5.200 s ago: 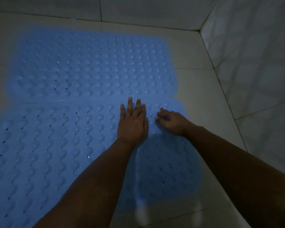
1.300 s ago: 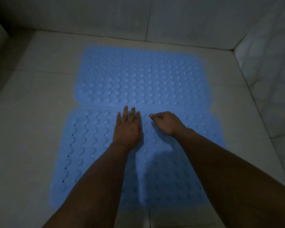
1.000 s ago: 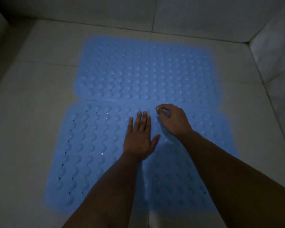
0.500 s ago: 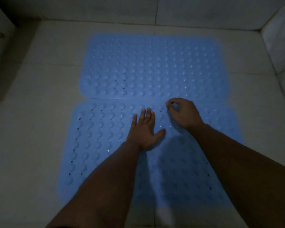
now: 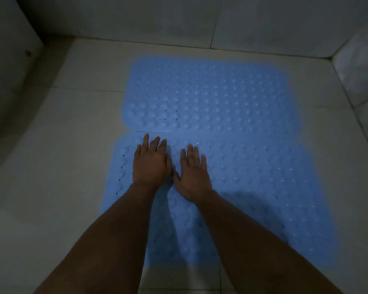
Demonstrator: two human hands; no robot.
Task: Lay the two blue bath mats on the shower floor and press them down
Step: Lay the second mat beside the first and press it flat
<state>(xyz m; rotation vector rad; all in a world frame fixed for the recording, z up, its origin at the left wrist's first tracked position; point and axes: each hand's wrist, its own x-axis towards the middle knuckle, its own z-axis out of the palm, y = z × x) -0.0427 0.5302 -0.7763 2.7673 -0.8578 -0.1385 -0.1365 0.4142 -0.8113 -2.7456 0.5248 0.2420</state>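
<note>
Both hands side by side on near mat, far mat behind.

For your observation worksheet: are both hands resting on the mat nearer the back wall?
No, the left hand and right hand both lie flat on the near mat, not the far mat.

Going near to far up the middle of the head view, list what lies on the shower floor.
near blue mat → left hand and right hand pressed flat on it → far blue mat → bare floor tile → back wall
</note>
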